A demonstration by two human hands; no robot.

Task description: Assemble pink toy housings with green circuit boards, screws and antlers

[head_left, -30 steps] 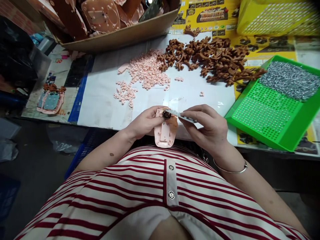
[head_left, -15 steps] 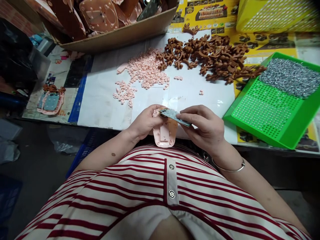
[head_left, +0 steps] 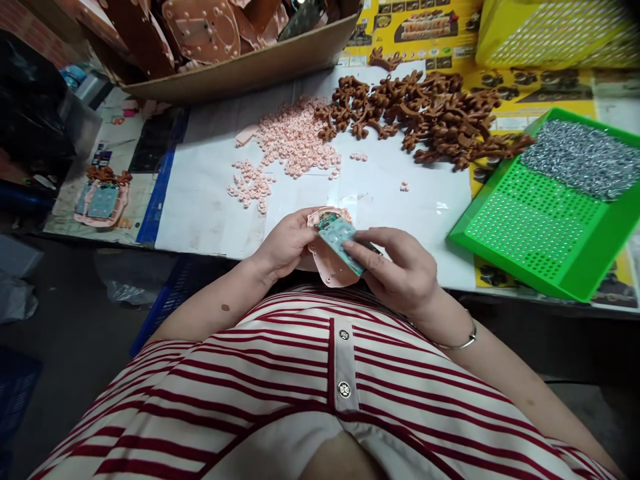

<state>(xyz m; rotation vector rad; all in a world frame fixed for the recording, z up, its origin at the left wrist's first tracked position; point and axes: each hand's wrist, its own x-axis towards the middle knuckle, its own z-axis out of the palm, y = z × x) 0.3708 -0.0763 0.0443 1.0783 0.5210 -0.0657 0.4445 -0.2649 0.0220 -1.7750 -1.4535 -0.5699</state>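
Pink plastic oval shell [head_left: 330,273], gripped by left hand [head_left: 285,243] over white-papered table [head_left: 210,200] edge, receives teal circuit board [head_left: 340,241] pinched in right hand [head_left: 400,273] fingers; seating apparently underway, next needs squaring and pressing flat.

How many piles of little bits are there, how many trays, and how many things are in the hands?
Piles: 3 - pink pile, brown pile, silver pile
Trays: 2 - green tray, yellow tray
Things held: 2 - pink shell in the left hand, green board in the right hand
Total: 7
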